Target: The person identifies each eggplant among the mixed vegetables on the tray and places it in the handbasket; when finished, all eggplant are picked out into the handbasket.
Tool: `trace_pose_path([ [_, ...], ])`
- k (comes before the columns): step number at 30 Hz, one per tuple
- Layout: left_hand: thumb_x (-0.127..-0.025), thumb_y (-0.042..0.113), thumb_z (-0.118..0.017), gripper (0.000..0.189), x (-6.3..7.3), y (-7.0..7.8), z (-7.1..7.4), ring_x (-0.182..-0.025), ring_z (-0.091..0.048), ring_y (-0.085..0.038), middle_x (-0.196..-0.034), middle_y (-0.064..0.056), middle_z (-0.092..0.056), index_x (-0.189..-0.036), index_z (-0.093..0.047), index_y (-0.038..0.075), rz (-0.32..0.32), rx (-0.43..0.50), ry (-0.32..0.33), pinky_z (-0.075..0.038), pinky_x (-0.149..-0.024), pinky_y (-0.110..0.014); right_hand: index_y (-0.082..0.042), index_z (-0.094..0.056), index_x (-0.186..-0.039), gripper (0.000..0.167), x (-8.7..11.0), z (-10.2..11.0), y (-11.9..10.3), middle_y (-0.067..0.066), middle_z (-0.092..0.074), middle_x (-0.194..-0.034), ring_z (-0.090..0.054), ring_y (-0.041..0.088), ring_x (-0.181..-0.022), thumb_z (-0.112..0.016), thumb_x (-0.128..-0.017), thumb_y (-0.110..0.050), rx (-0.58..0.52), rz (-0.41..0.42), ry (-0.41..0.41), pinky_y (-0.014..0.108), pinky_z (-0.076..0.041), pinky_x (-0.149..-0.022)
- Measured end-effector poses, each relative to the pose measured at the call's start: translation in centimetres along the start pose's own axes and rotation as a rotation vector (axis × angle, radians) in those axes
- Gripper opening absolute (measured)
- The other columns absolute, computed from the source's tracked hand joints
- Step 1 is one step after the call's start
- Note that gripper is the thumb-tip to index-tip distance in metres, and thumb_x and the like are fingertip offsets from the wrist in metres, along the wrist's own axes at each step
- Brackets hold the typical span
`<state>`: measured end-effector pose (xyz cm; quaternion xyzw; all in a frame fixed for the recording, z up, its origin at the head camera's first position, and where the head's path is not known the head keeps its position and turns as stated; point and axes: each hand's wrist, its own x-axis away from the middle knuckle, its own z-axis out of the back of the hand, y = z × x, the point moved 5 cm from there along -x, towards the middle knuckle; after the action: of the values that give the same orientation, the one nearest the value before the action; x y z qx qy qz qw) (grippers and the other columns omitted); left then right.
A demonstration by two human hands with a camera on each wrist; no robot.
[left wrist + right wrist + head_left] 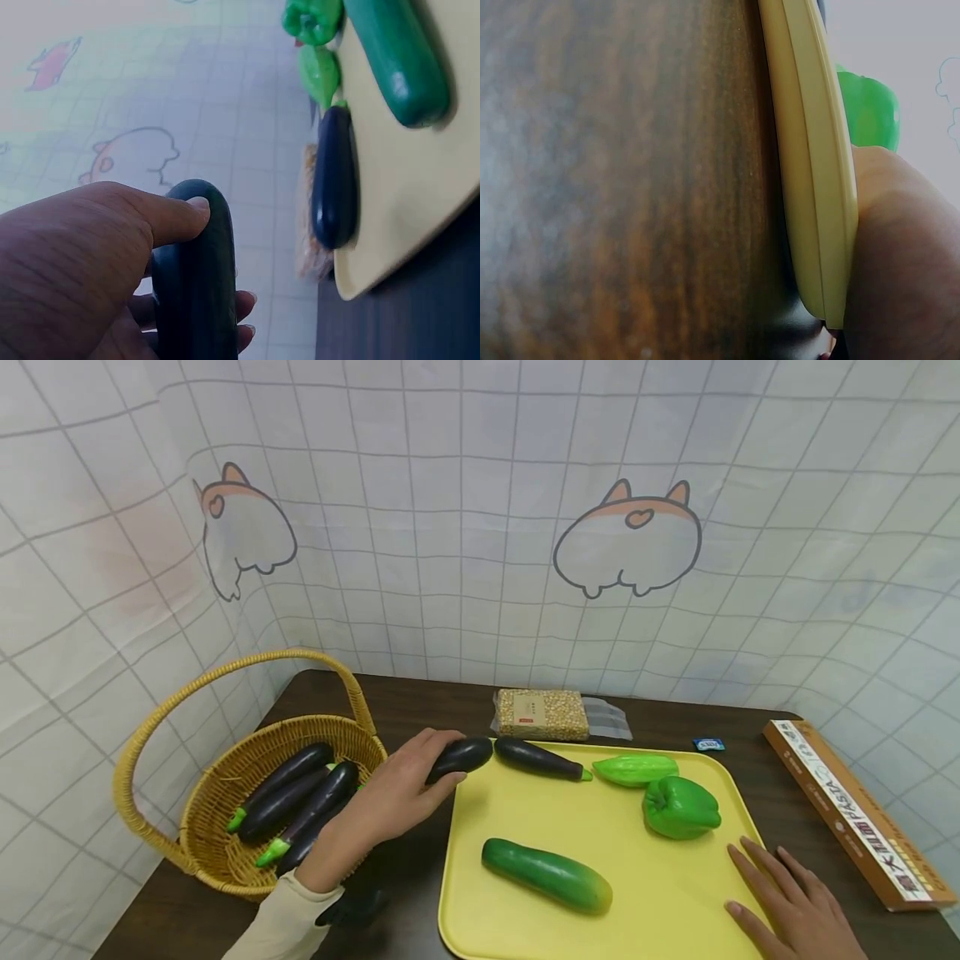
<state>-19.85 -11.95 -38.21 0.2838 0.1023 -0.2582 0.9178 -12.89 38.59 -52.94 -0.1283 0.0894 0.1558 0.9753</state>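
My left hand [405, 787] grips a dark eggplant [467, 756] above the table, between the wicker basket [197, 793] and the yellow tray [517, 814]. In the left wrist view the thumb lies along the eggplant [196, 277], with fingertips showing on its far side. Several eggplants [307, 789] lie in the basket, partly hidden by my left arm. On the tray are another eggplant [540, 759], a green cucumber-like vegetable [547, 875], a ridged light-green vegetable [636, 769] and a green bell pepper [681, 807]. My right hand [798, 906] rests at the tray's right edge, fingers extended.
A bag of pale grains or beans [551, 714] lies behind the tray. A small blue packet [708, 744] is at its back right, and a long pasta box [855, 810] lies farther right. The basket's tall handle [225, 668] arches up. A white gridded cloth surrounds the dark table.
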Motion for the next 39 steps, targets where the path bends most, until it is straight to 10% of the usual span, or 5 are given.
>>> trace_pose_path([
  [6, -0.104, 0.027, -0.073, 0.049, 1.3, -1.0, 1.5, -0.099, -0.061, -0.018, -0.127, -0.005, -0.060, -0.147, -0.055, 0.012, 0.048, 0.002, 0.020, -0.054, -0.082, -0.043, -0.030, -0.024, -0.170, 0.075, -0.1, -0.1, 0.1, 0.001, -0.020, -0.173, -0.020, 0.054, -0.151, -0.061, -0.107, -0.046, -0.001, -0.001, 0.001, 0.077, -0.002, -0.114],
  [16, -0.107, 0.032, -0.068, 0.048, 3.2, -3.1, 3.7, -0.108, -0.063, -0.021, -0.132, -0.004, -0.060, -0.149, -0.053, 0.015, 0.096, 0.013, 0.058, -0.055, -0.087, -0.048, -0.029, -0.024, -0.171, 0.076, -0.2, 0.0, 0.3, -0.003, -0.016, -0.174, -0.020, 0.053, -0.151, -0.063, -0.107, -0.045, 0.003, 0.016, -0.001, 0.082, -0.021, -0.100],
  [23, -0.108, 0.030, -0.067, 0.049, 4.6, -4.5, 5.0, -0.115, -0.063, -0.027, -0.139, -0.010, -0.059, -0.150, -0.052, 0.011, 0.133, -0.008, 0.045, -0.054, -0.090, -0.052, -0.029, -0.024, -0.171, 0.075, -0.2, 0.1, 0.2, -0.003, -0.016, -0.174, -0.018, 0.052, -0.152, -0.061, -0.108, -0.044, -0.001, 0.022, 0.001, 0.076, 0.001, -0.115],
  [39, -0.105, 0.028, -0.071, 0.049, 7.7, -6.4, 6.2, -0.109, -0.065, -0.032, -0.133, -0.017, -0.064, -0.144, -0.057, 0.002, 0.285, -0.116, -0.013, -0.054, -0.083, -0.054, -0.031, -0.022, -0.171, 0.075, 0.0, -0.2, 0.2, -0.002, -0.016, -0.175, -0.019, 0.054, -0.151, -0.060, -0.108, -0.046, 0.007, 0.005, -0.010, 0.080, -0.006, -0.111],
])
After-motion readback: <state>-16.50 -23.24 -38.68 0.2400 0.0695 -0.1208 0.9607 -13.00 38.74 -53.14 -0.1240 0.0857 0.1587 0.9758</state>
